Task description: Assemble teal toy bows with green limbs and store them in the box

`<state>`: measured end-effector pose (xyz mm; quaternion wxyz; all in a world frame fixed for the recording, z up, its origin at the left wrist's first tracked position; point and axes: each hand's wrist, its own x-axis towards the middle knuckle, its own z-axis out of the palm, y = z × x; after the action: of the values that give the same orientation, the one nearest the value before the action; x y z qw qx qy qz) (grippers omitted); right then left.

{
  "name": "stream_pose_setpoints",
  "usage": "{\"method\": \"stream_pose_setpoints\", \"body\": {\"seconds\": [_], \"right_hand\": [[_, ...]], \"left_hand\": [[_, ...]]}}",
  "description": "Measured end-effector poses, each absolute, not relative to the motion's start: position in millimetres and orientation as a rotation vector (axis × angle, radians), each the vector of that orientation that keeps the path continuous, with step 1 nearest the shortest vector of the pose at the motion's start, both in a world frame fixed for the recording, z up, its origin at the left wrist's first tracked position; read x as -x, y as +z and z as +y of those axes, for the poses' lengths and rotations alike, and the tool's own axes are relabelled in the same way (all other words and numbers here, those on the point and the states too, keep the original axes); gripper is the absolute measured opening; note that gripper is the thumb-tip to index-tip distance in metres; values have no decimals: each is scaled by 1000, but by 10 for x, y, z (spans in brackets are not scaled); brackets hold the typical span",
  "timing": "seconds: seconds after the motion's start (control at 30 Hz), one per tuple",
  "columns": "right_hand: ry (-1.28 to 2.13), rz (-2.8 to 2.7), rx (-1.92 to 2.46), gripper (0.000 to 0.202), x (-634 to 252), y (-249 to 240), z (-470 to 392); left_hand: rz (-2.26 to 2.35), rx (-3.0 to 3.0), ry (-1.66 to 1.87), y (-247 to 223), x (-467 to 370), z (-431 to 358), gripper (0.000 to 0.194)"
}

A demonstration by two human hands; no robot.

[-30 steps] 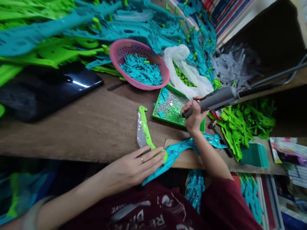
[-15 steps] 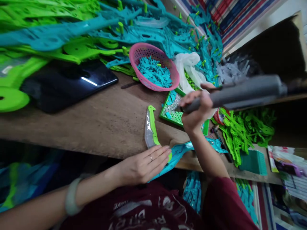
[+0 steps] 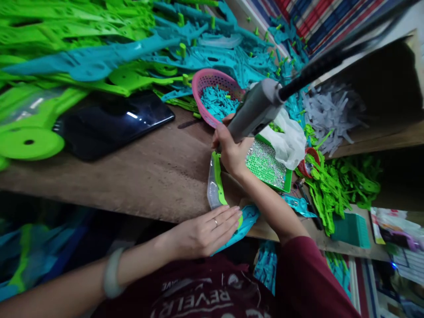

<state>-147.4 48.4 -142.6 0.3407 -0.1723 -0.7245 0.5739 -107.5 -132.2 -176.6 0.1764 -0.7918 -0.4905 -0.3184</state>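
Observation:
My left hand lies flat, fingers stretched and side by side, over a green and clear plastic piece and a blue plastic part at the table's near edge. A ring is on one finger. My right hand is wrapped round a grey electric screwdriver with a black cord. The tool is tilted, its lower end hidden by the hand near the top of the green piece. Right of that hand lies a green tray of small metal screws.
A black phone lies at left on the wooden table. Behind are heaps of green parts and blue parts, and a pink basket of blue pieces. A white bag and more green parts are at right.
My right hand has brought the screwdriver left and down, from over the screw tray to the top of the green piece. The view has shifted slightly; my left hand stays on the parts.

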Motion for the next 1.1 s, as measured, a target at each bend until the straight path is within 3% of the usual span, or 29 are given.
{"method": "stream_pose_setpoints", "body": {"seconds": [0.1, 0.23, 0.4, 0.47, 0.63, 0.8, 0.87, 0.93, 1.1], "right_hand": [[1572, -1813, 293, 42, 1469, -1294, 520], [1470, -1687, 125, 33, 1081, -701, 736], [1112, -1606, 486, 27, -187, -242, 1220], [990, -1524, 729, 30, -691, -359, 1426], [757, -1357, 1063, 42, -1370, -793, 1757], [194, -1591, 1041, 52, -1943, -893, 1450], [-51, -1743, 995, 34, -2320, -994, 1204], [-88, -2060, 958, 18, -2679, -1180, 999], [-103, -2414, 1049, 45, -2981, -1684, 912]], "left_hand": [[-1392, 2252, -978, -1842, 1070, -1325, 37], [-1439, 2379, -991, -1881, 1369, -1425, 46], [-1591, 2491, -751, -1455, 1960, -1729, 62], [-1597, 2443, -685, -1261, 1936, -1754, 67], [-1617, 2438, -654, -1206, 1074, -1082, 47], [-1636, 2563, -381, -1509, 333, -377, 66], [-1612, 2573, -370, -1578, 298, -409, 64], [-1554, 2581, -448, -1567, 417, -519, 59], [-1778, 2350, -569, -1264, 1130, -280, 36]]}}
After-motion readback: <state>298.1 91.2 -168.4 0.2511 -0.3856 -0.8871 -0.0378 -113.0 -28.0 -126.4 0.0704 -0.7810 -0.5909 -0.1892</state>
